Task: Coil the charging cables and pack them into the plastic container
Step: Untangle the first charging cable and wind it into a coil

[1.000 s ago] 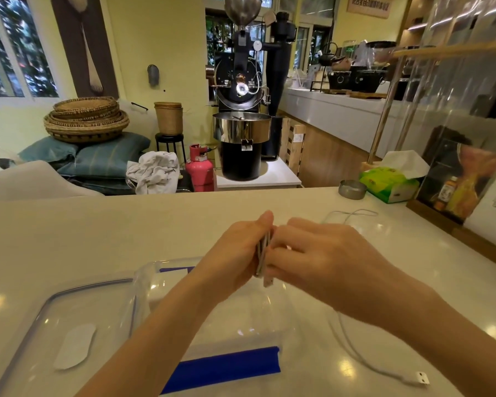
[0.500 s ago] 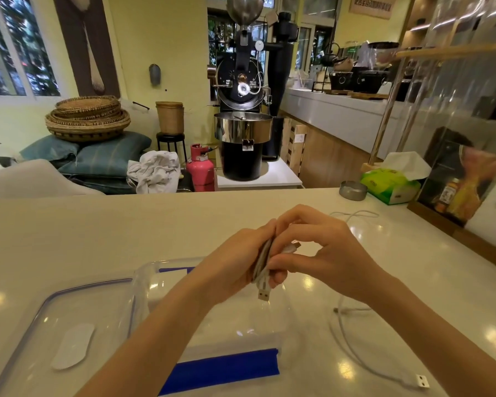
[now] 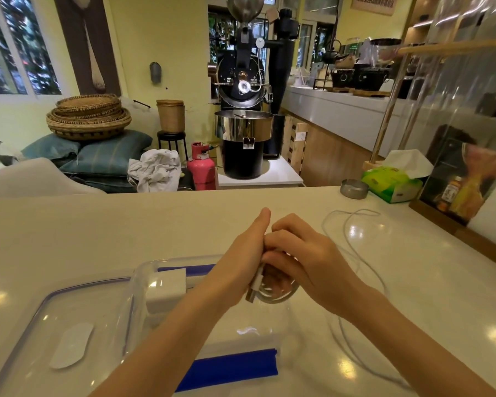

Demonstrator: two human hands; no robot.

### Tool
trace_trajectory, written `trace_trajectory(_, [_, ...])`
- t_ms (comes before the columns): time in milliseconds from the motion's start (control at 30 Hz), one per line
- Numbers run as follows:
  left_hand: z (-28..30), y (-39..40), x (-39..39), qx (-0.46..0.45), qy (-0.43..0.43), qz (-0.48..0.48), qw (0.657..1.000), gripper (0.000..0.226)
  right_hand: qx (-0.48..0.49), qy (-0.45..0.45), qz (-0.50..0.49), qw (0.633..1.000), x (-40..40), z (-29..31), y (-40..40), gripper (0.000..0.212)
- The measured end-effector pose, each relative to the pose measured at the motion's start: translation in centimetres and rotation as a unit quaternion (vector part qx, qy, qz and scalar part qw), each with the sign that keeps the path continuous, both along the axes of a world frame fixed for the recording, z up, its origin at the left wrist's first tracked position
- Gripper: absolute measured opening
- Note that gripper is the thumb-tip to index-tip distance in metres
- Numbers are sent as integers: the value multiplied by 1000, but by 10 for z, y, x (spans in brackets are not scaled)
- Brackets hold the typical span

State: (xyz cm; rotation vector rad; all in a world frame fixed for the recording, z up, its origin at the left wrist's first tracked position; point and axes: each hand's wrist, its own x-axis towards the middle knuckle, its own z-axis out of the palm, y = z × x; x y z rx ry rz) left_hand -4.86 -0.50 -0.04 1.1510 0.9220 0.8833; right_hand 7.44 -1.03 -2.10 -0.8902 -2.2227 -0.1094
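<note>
My left hand [image 3: 241, 267] and my right hand [image 3: 301, 259] meet above the clear plastic container [image 3: 143, 270] with blue clips. Between them is a white charging cable coil [image 3: 272, 296], its USB plug [image 3: 254, 290] sticking down below my left palm. My left hand grips the coil, and my right hand's fingers curl round the cable. The loose rest of the white cable [image 3: 352, 253] trails over the counter to the right. A white charger block [image 3: 166, 287] lies in the container.
The clear lid [image 3: 40, 325] lies flat left of the container. At the far right of the white counter [image 3: 98, 224] stand a small metal tin [image 3: 354, 189], a green tissue box [image 3: 393, 183] and a wooden-based display stand [image 3: 464, 179].
Both hands moved slightly away from me and closed together again. The right hand turned over the coil, and more cable is wound into a loop below the hands.
</note>
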Motion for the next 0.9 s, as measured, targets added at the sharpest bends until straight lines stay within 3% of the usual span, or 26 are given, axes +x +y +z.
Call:
trace_trajectory(67, [-1, 2, -1, 41, 17, 40, 998, 63, 8, 22, 10, 1000, 0, -1, 2, 24])
trace_trajectory(200, [-4, 2, -3, 64, 23, 43, 997, 59, -82, 110, 41, 990, -3, -1, 5, 7])
trace_trajectory(333, [-4, 2, -12, 130, 110, 26, 985, 57, -153, 217, 37, 963, -2, 2, 7, 11])
trace_trajectory(533, [-14, -3, -25, 276, 215, -3, 937, 15, -209, 290, 5, 934, 1, 2, 14, 16])
trace_trajectory(800, [-25, -8, -13, 324, 129, 66, 935, 25, -189, 299, -39, 935, -7, 1, 17, 16])
trace_trajectory(900, [-25, -9, -9, 277, 94, 101, 951, 25, -162, 301, -65, 937, -10, -2, 17, 17])
